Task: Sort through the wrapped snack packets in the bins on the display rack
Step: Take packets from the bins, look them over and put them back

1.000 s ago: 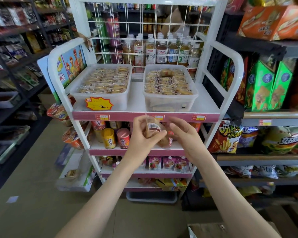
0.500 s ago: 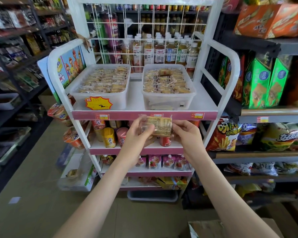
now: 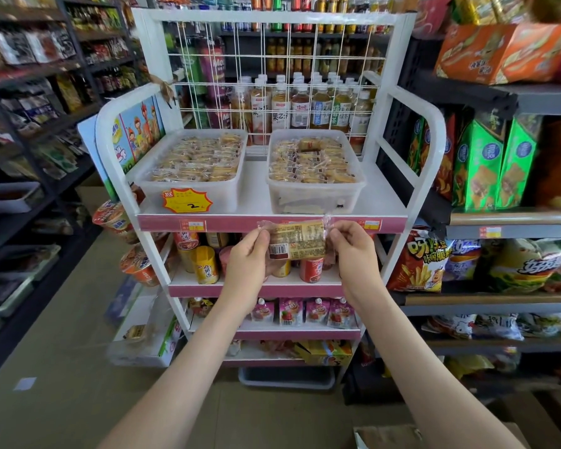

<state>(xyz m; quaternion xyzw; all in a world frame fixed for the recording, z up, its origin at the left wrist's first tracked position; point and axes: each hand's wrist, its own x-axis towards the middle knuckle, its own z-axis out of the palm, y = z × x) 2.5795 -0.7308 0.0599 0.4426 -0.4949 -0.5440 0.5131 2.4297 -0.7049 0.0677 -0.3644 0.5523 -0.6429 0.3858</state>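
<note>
Head view: The left hand and the right hand hold one clear-wrapped snack packet horizontally between them, in front of the top shelf edge of the white display rack. The left thumb and curled fingers pinch the packet's left end. The right thumb and curled fingers pinch the crimped right end. The printed side with a barcode faces the camera.

On the rack's top shelf, two translucent bins stand side by side, apart from each other. The left bin is filled with wrapped packets and carries a yellow price tag on its front wall. The right bin holds packets in its upper part. Drink bottles stand behind the wire grid.
</note>
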